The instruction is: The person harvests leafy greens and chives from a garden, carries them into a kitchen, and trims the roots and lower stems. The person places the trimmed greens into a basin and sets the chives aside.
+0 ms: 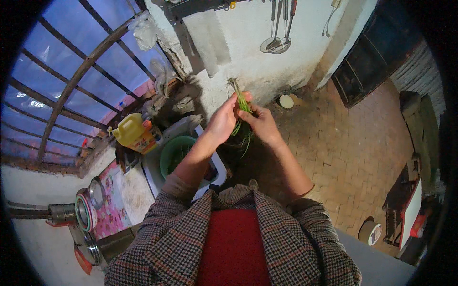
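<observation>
A bunch of thin green stalks with pale roots, perhaps spring onions or chives [244, 103], is held up in front of me with its roots towards the wall. My right hand [263, 121] grips the bunch, thumb across the stalks. My left hand [225, 119] lies along the other side with its fingers straight, against or very close to the stalks; whether it grips them I cannot tell. Loose green leaves hang below both hands. Under my left forearm is a green plastic basin [165, 157] inside a white sink [220, 168], partly hidden by the arm.
A yellow plastic jug [134, 134] stands beyond the sink, beside a barred window [82, 71]. Bowls [84, 212] are on a pink patterned surface [111, 214] at left. Wire strainers [279, 45] hang on the wall. To the right are a brick floor [343, 157] and a round tub [370, 231].
</observation>
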Demonstrator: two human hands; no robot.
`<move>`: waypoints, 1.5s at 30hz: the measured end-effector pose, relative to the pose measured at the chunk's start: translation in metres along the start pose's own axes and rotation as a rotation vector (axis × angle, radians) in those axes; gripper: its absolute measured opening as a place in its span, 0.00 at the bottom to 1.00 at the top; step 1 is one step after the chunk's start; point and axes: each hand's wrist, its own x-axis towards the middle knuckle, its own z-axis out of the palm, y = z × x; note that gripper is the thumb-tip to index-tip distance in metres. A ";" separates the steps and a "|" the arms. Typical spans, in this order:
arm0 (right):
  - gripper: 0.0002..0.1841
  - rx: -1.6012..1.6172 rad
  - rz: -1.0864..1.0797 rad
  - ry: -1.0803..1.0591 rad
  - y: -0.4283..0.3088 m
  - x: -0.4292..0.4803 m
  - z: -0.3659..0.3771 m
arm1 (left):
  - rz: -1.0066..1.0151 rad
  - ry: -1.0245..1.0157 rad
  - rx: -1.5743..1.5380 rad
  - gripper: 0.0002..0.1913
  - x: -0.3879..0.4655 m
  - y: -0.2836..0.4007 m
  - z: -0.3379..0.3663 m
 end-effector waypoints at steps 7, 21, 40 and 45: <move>0.14 0.260 0.461 -0.201 -0.025 0.010 -0.027 | -0.052 0.089 0.444 0.18 0.017 0.033 -0.006; 0.10 0.097 0.017 0.258 -0.027 -0.028 -0.018 | 0.044 0.412 0.297 0.18 0.010 0.058 0.017; 0.11 -0.114 -0.061 0.192 -0.013 -0.001 0.010 | 0.095 0.599 0.271 0.15 -0.002 0.052 0.011; 0.11 0.156 0.245 0.267 -0.007 -0.021 -0.028 | 0.047 0.377 -0.285 0.11 0.007 0.053 -0.029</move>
